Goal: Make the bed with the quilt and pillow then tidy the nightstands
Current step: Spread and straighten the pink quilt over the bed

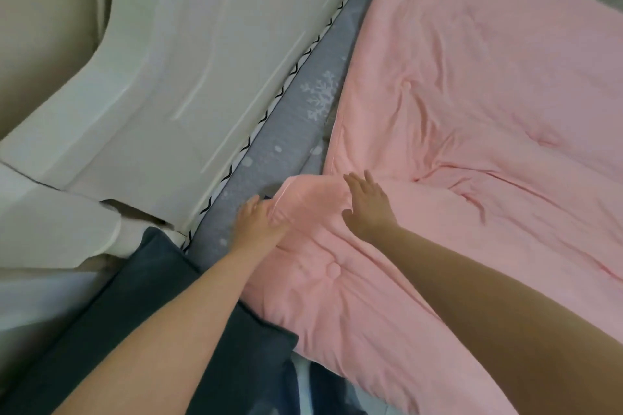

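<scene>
While the pink quilt (455,145) lies spread over the bed, its top corner is bunched, so I judge the step is to smooth it toward the headboard (175,54). The left hand (256,222) pinches the quilt's edge, its fingers (274,217) curled into the fold; the right hand (365,205) lies flat on the quilt, its fingers released. Better to pull the edge straight while pressing outward. A dark pillow (135,307) is under the left forearm, just beside the quilt
</scene>
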`<act>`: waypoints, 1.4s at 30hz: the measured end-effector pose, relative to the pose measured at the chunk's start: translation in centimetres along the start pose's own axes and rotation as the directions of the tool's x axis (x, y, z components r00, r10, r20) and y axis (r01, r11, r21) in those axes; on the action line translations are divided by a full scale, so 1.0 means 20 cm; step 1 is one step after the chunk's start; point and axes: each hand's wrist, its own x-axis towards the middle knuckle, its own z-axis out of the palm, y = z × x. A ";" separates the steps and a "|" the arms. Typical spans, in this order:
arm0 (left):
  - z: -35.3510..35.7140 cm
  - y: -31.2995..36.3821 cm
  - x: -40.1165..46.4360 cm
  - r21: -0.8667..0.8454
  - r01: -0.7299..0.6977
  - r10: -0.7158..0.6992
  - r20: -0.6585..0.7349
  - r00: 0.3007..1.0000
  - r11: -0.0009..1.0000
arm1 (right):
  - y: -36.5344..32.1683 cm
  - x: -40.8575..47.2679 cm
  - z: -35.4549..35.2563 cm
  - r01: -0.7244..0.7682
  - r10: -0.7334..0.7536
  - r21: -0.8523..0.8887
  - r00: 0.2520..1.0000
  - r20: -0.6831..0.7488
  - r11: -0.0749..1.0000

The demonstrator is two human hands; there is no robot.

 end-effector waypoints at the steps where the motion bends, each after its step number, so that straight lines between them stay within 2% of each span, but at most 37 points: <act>1: 0.03 0.00 0.08 0.009 -0.015 0.015 -0.017 1.000 1.000 | 0.00 0.09 0.03 0.003 -0.003 -0.030 1.000 0.004 1.000; 4: 0.16 -0.03 0.33 0.127 -0.105 0.116 -0.082 0.990 0.986 | 0.02 0.35 0.16 -0.054 0.056 -0.042 0.997 0.057 0.998; 6: 0.27 -0.05 0.46 0.107 -0.138 0.151 -0.120 0.981 0.985 | 0.05 0.47 0.27 -0.106 0.109 -0.038 0.990 0.090 0.994; 8: 0.36 -0.09 0.57 -0.079 -0.062 0.056 -0.085 0.995 0.995 | 0.09 0.54 0.36 -0.126 0.130 -0.048 0.988 0.085 0.991; 10: 0.43 -0.13 0.63 -0.235 0.086 -0.086 0.010 0.996 0.968 | 0.13 0.61 0.45 -0.187 0.188 -0.020 0.972 0.141 0.982; 11: 0.46 -0.14 0.64 -0.216 0.151 -0.147 0.037 0.989 0.965 | 0.15 0.63 0.48 -0.201 0.208 -0.055 0.964 0.168 0.978; 12: 0.50 -0.15 0.66 -0.139 0.188 -0.182 0.059 0.982 0.972 | 0.17 0.66 0.52 -0.224 0.243 -0.114 0.949 0.200 0.968; 13: 0.51 -0.15 0.64 -0.055 0.201 -0.196 0.088 0.977 0.978 | 0.19 0.68 0.52 -0.294 0.309 -0.100 0.926 0.218 0.951; 15: 0.54 -0.15 0.61 0.038 0.167 -0.171 0.191 0.967 0.985 | 0.20 0.74 0.54 -0.447 0.432 0.002 0.866 0.250 0.894; 16: 0.56 -0.17 0.60 0.043 0.127 -0.134 0.246 0.960 0.991 | 0.20 0.77 0.57 -0.476 0.449 0.048 0.855 0.260 0.878; 18: 0.57 -0.22 0.58 0.031 0.059 -0.065 0.304 0.950 0.998 | 0.19 0.80 0.60 -0.473 0.458 0.019 0.861 0.222 0.881; 19: 0.56 -0.24 0.57 0.031 0.042 -0.049 0.289 0.956 0.999 | 0.18 0.81 0.63 -0.435 0.429 -0.003 0.885 0.179 0.900; 21: 0.49 -0.29 0.59 0.048 0.028 -0.035 0.150 0.988 0.998 | 0.09 0.83 0.64 -0.382 0.375 0.088 0.923 0.082 0.920; 23: 0.39 -0.34 0.59 -0.086 0.009 -0.016 -0.075 0.997 0.996 | -0.06 0.86 0.55 -0.295 0.329 0.303 0.942 -0.064 0.906; 25: 0.28 -0.33 0.55 -0.277 -0.084 0.010 -0.259 0.966 0.957 | -0.20 0.95 0.33 -0.163 0.323 0.505 0.913 -0.248 0.848; 26: 0.26 -0.32 0.52 -0.318 -0.098 -0.013 -0.330 0.944 0.943 | -0.25 0.99 0.21 -0.094 0.334 0.595 0.891 -0.307 0.798; 27: 0.27 -0.33 0.51 -0.337 -0.092 -0.051 -0.393 0.918 0.937 | -0.28 1.04 0.11 -0.021 0.336 0.662 0.874 -0.352 0.749; 28: 0.29 -0.35 0.51 -0.349 -0.074 -0.093 -0.438 0.894 0.934 | -0.28 1.09 0.05 0.032 0.306 0.706 0.886 -0.348 0.708; 29: 0.32 -0.38 0.53 -0.356 -0.039 -0.135 -0.452 0.882 0.934 | -0.27 1.11 0.03 0.055 0.230 0.729 0.930 -0.285 0.682; 30: 0.36 -0.42 0.56 -0.342 0.031 -0.183 -0.419 0.889 0.939 | -0.23 1.11 0.07 0.018 0.115 0.715 0.984 -0.137 0.699; 31: 0.39 -0.47 0.59 -0.302 0.130 -0.239 -0.359 0.902 0.944 | -0.19 1.11 0.14 -0.055 0.000 0.589 0.996 0.093 0.807; 32: 0.42 -0.52 0.62 -0.258 0.218 -0.291 -0.293 0.911 0.941 | -0.15 1.08 0.24 -0.071 -0.056 0.366 0.944 0.325 0.928; 33: 0.43 -0.54 0.64 -0.233 0.268 -0.324 -0.251 0.912 0.935 | -0.10 1.04 0.35 -0.016 -0.055 0.152 0.889 0.454 0.988; 34: 0.43 -0.55 0.65 -0.222 0.282 -0.332 -0.231 0.915 0.933 | -0.07 1.00 0.44 0.057 -0.066 0.034 0.878 0.474 0.998; 35: 0.42 -0.55 0.65 -0.206 0.269 -0.315 -0.240 0.918 0.941 | -0.06 0.96 0.51 0.087 -0.088 0.021 0.912 0.401 0.996; 37: 0.40 -0.54 0.64 -0.169 0.247 -0.285 -0.255 0.924 0.954 | -0.06 0.84 0.63 0.083 -0.107 0.142 0.979 0.173 0.986; 39: 0.39 -0.55 0.62 -0.168 0.260 -0.291 -0.194 0.937 0.951 | -0.07 0.69 0.74 0.083 -0.085 0.258 0.996 -0.004 0.962; 42: 0.37 -0.56 0.60 -0.207 0.328 -0.346 -0.058 0.936 0.922 | -0.12 0.40 0.95 0.135 -0.104 0.250 0.985 -0.136 0.959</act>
